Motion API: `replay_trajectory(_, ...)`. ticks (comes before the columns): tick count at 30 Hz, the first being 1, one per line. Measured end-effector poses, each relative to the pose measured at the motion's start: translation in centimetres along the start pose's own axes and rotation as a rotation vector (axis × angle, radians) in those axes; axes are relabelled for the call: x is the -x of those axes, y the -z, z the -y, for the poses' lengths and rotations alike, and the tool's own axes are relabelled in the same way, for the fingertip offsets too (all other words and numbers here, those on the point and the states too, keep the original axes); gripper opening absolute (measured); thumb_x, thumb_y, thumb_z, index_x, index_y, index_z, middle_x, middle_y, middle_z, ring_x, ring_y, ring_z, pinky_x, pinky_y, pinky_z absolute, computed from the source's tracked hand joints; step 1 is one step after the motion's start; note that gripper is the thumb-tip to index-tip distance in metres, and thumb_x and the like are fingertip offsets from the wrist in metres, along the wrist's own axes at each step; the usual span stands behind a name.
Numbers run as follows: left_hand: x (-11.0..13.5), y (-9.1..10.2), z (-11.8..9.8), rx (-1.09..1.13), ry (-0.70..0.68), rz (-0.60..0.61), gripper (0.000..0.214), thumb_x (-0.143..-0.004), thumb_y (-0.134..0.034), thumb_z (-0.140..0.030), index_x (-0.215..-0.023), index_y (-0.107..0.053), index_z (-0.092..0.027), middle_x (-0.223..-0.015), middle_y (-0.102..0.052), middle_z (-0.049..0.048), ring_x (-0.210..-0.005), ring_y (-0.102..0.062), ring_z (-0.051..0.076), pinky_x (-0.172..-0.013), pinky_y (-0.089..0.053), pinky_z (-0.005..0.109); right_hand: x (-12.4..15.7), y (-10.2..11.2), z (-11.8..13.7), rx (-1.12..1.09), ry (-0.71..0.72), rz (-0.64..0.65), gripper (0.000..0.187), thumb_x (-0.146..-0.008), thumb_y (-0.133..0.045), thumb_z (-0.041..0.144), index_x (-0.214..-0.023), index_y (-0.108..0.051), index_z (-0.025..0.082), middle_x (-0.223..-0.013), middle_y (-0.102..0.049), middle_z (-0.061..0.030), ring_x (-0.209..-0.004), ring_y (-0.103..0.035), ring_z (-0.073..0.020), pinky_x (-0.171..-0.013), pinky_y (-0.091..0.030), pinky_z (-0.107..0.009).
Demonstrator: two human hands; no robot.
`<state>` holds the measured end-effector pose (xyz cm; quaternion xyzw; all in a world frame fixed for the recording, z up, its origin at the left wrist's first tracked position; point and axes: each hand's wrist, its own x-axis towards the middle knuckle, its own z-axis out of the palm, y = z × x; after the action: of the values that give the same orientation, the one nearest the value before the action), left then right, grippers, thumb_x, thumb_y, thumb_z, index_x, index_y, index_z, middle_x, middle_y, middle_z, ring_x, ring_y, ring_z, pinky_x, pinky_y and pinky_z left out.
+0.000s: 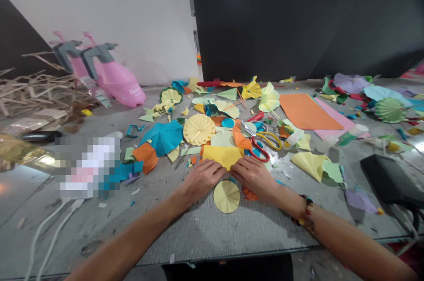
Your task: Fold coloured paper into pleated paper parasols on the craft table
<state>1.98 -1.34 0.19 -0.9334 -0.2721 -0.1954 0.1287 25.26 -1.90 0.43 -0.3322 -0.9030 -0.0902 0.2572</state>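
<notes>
Both hands rest on a folded yellow paper sheet [222, 155] on the grey table [205, 232]. My left hand [201, 178] presses its near left edge with curled fingers. My right hand [254, 176], with a beaded bracelet on the wrist, presses the near right edge the same way. A pale yellow pleated paper disc [226, 196] lies just in front of the hands, between them. An orange scrap [249, 193] shows under my right hand. Red-handled scissors [258, 142] lie just beyond the sheet.
Paper fans, flowers and scraps litter the table: a yellow rosette [199, 129], a blue fan [163, 137], orange [307, 111] and pink sheets. Two pink glue guns [109, 75] sit at back left beside wooden sticks [29, 89]. A black box [391, 179] lies right, white cables near left.
</notes>
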Motion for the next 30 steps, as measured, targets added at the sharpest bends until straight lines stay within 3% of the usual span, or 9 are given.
replay_trajectory(10, 0.08, 0.17, -0.03, -0.037, -0.023, -0.032, 0.010, -0.101, -0.055, -0.013, -0.106, -0.064, -0.013, -0.093, -0.070, 0.0056, -0.085, -0.067, 0.021, -0.076, -0.053, 0.034, 0.29, 0.05, -0.20, 0.073, 0.041, 0.010, 0.015, -0.104, -0.060, 0.022, -0.091, -0.065, 0.018, -0.081, -0.064, -0.0017, -0.077, -0.060, -0.0175, -0.074, -0.040, -0.032)
replay_trajectory(19, 0.01, 0.91, -0.04, -0.094, -0.043, -0.034, 0.016, -0.103, -0.048, -0.010, -0.104, -0.064, -0.014, -0.092, -0.069, 0.0072, -0.084, -0.066, 0.021, -0.075, -0.052, 0.034, 0.16, 0.18, -0.20, 0.013, -0.022, -0.028, 0.017, -0.105, -0.058, 0.026, -0.093, -0.069, 0.020, -0.084, -0.069, -0.0039, -0.083, -0.062, -0.0185, -0.074, -0.042, -0.032)
replay_trajectory(25, 0.09, 0.81, -0.05, -0.048, 0.006, -0.052, 0.014, -0.103, -0.051, -0.014, -0.102, -0.065, -0.015, -0.093, -0.070, 0.0060, -0.085, -0.066, 0.021, -0.075, -0.051, 0.034, 0.13, 0.44, -0.08, 0.026, 0.011, -0.072, 0.011, -0.103, -0.060, 0.021, -0.095, -0.068, 0.020, -0.087, -0.069, -0.0036, -0.084, -0.061, -0.0183, -0.075, -0.042, -0.032)
replay_trajectory(30, 0.03, 0.75, -0.09, -0.031, 0.018, -0.055, 0.013, -0.103, -0.053, -0.016, -0.102, -0.065, -0.015, -0.093, -0.071, 0.0052, -0.087, -0.065, 0.021, -0.075, -0.049, 0.033, 0.25, 0.28, -0.20, 0.089, 0.042, -0.035, 0.013, -0.102, -0.061, 0.019, -0.090, -0.066, 0.020, -0.082, -0.066, -0.0018, -0.082, -0.059, -0.0183, -0.075, -0.041, -0.033)
